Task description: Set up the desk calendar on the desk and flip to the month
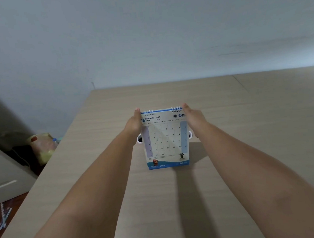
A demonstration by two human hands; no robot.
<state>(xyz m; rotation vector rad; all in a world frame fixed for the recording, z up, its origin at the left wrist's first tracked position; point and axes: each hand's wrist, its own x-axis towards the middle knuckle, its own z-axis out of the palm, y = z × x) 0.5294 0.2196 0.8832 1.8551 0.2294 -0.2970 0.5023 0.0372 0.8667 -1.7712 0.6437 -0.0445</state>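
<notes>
A white spiral-bound desk calendar (165, 140) stands upright on the light wooden desk (246, 123), its bottom edge on the surface. The front page reads 06 June 2026, with a blue band along the bottom. My left hand (134, 123) grips its upper left edge near the spiral. Gripping the upper right edge is my right hand (193, 118). Both forearms reach straight out from the near edge of the desk. The calendar's back and stand are hidden.
A white rim (139, 140) of some round object peeks out behind the calendar on both sides. Left of the desk, on the floor, lie a plastic bag with a bottle (43, 146) and a white cabinet (4, 174). A pale wall rises behind the desk.
</notes>
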